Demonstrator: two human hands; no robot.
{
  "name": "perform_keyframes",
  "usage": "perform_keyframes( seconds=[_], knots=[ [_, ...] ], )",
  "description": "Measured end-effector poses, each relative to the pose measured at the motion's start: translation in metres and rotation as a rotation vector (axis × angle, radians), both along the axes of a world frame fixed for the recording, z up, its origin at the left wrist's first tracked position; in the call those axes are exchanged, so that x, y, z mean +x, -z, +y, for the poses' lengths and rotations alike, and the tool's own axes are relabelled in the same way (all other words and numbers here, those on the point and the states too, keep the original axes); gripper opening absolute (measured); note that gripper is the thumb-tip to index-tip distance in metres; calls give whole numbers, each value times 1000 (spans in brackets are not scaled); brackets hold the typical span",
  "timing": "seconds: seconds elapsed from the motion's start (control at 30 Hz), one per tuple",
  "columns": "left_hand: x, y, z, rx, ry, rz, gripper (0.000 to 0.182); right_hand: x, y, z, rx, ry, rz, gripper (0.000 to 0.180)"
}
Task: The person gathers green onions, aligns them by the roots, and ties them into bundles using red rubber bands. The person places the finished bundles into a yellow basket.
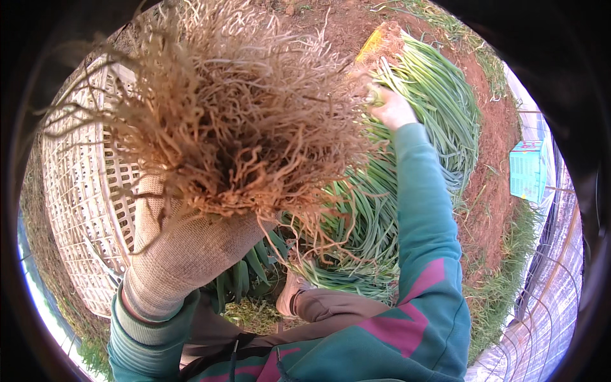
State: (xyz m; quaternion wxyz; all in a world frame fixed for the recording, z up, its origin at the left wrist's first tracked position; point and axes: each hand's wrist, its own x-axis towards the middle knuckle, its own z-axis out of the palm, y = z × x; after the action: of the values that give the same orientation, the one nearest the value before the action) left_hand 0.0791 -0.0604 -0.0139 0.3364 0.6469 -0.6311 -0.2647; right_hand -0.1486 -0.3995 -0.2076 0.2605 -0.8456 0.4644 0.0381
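Note:
A large bunch of rooted green plants (pixel 248 129) fills the near view, its tangled brown roots turned up towards me. My left hand (pixel 205 238), in a beige knitted glove, grips it from below; the roots hide most of the fingers. Green leaves of the bunch hang beneath the glove. My bare right hand (pixel 395 109) is somewhat blurred beside the roots, its fingers closed around a pale stalk (pixel 374 95). Under and beyond that hand lies a heap of long green leafy stalks (pixel 444 105), possibly garlic greens or leeks, with roots at the far end.
At left stands a white slatted plastic crate (pixel 81 191). A yellow object (pixel 370 43) shows by the heap's rooted end. On the right, a turquoise plastic basket (pixel 527 172) sits near clear plastic sheeting (pixel 549 286). Reddish soil (pixel 491 157) and grass (pixel 501 281) surround the heap.

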Motion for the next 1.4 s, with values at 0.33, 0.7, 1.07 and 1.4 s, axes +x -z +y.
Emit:
perform_keyframes(
  seconds=[0.33, 0.7, 1.07, 1.4],
  knots=[
    [-6, -2, 4, 19, -103, -12, 35, 44, 111, 16, -200, -46, 512, 27],
    [-15, -5, 12, -88, -420, 97, 37, -47, -106, 21, -187, 422, -433, 32],
    [-42, -50, 30, -137, -208, 1276, 53, -69, -313, 162, 112, 155, -619, 35],
    [-67, -57, 66, -84, 57, 1269, 36, -19, -279, 298, 440, 229, -755, 26]
  ],
)
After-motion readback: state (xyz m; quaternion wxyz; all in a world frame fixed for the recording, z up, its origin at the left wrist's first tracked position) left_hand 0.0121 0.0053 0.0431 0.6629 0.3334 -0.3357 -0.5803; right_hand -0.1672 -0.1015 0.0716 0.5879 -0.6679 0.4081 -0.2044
